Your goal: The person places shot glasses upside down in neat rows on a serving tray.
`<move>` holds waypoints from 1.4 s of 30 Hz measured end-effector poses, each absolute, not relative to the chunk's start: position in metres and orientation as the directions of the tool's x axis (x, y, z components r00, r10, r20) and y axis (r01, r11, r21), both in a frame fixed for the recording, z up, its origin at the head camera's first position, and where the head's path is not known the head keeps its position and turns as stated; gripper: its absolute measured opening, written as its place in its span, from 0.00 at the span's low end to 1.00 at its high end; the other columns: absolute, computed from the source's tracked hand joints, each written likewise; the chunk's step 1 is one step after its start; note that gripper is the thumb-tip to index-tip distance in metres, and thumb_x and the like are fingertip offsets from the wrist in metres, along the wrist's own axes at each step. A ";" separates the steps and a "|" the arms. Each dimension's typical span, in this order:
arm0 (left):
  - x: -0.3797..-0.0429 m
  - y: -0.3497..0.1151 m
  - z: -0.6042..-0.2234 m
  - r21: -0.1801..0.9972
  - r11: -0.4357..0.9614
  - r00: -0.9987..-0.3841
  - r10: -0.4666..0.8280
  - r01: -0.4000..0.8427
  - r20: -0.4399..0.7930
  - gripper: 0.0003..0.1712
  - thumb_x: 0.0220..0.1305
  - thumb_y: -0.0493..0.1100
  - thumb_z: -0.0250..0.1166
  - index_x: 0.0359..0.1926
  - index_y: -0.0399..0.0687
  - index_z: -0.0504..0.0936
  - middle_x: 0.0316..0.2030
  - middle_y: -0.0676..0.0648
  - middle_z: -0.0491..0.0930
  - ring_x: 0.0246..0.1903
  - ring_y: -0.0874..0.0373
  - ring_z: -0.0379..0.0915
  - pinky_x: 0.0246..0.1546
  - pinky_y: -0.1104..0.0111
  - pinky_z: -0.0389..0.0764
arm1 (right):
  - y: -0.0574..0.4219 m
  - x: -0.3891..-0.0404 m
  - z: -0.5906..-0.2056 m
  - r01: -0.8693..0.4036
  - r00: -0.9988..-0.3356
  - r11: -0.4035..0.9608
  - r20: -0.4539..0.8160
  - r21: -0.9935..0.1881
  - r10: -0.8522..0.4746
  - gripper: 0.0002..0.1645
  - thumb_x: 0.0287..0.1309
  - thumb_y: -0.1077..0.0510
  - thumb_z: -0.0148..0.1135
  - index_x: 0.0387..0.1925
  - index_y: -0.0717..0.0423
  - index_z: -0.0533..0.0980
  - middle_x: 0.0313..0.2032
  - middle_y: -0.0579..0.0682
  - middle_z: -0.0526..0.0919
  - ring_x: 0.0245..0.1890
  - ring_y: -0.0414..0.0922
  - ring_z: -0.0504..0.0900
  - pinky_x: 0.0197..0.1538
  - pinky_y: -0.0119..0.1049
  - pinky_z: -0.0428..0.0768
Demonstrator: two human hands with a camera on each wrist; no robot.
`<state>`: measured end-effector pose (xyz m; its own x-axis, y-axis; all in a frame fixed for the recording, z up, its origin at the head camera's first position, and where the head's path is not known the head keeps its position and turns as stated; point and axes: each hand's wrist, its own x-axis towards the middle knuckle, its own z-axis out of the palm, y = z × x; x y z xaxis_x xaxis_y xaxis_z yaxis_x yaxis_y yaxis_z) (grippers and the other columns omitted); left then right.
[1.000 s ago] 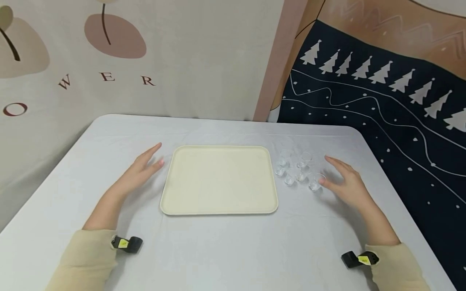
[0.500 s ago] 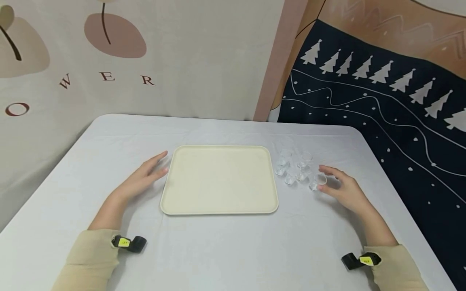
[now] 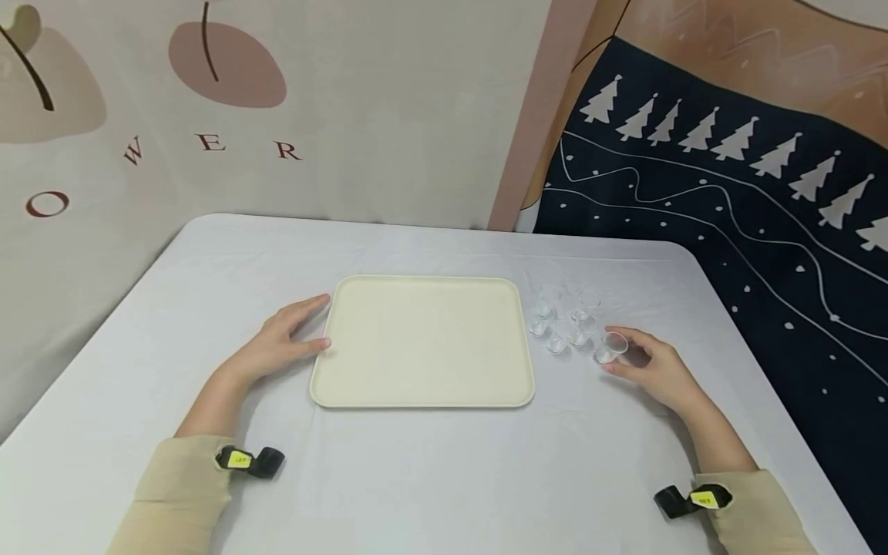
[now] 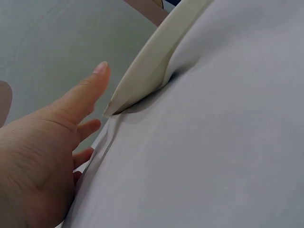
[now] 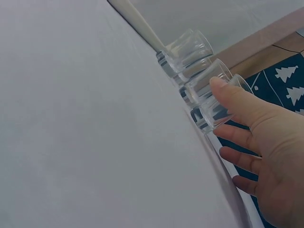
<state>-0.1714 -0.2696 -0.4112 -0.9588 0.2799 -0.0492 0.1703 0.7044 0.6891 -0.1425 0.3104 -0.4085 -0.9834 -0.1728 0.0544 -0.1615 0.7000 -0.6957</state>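
A cream rectangular tray [image 3: 422, 343] lies flat on the white-covered table. At its left edge my left hand [image 3: 279, 343] has its thumb and fingers extended and spread; thumb and fingertips reach the rim in the head view. In the left wrist view the thumb [image 4: 85, 92] stands straight beside the tray's rim [image 4: 147, 64]. To the right of the tray, my right hand [image 3: 655, 366] holds a clear shot glass [image 3: 611, 348] between thumb and fingers. The glass looks upright and slightly tilted; whether it touches the table I cannot tell. The right wrist view shows the thumb [image 5: 232, 95] across the glasses.
Several more clear shot glasses [image 3: 557, 344] stand in a close cluster between the tray and my right hand. The table [image 3: 444, 478] meets a printed curtain [image 3: 388, 116] at the back and a dark tree-patterned cloth [image 3: 694, 193] at the right.
My left hand has moved right and reached the tray's left edge. My right hand has come down and closed its thumb and fingers around the nearest shot glass.
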 end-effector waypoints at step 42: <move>-0.171 -0.269 -0.417 0.618 0.743 -0.941 0.339 0.258 -0.016 0.46 0.59 0.55 0.67 0.74 0.50 0.56 0.72 0.43 0.52 0.71 0.39 0.36 0.63 0.38 0.33 | 0.305 -0.138 -0.416 -0.179 -0.983 0.724 0.151 -0.666 -0.103 0.26 0.53 0.54 0.71 0.50 0.65 0.77 0.53 0.68 0.73 0.55 0.67 0.69 0.54 0.63 0.68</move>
